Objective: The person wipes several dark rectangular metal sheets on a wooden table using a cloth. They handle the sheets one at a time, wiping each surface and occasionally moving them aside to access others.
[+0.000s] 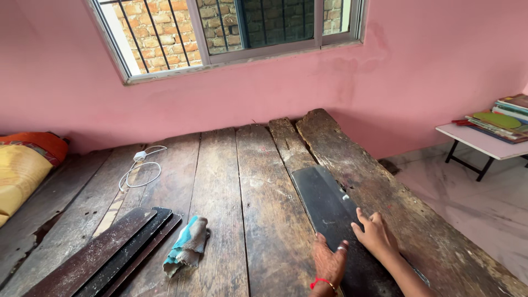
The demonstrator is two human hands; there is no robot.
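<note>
A long dark flat blade-like panel (325,206) lies lengthwise on the worn wooden plank platform (258,181), right of centre. My left hand (329,263), with a red thread at the wrist and a ring, rests on the panel's near left edge, fingers curled over it. On the panel's right side my right hand (375,234) lies flat with fingers spread. Neither hand lifts the panel.
Three more dark panels (113,250) lie stacked at the lower left, with a crumpled teal and white rag (187,245) beside them. A white cable with plug (139,165) lies further back. Orange-yellow bedding (22,165) is far left. A small white table with books (489,135) stands right.
</note>
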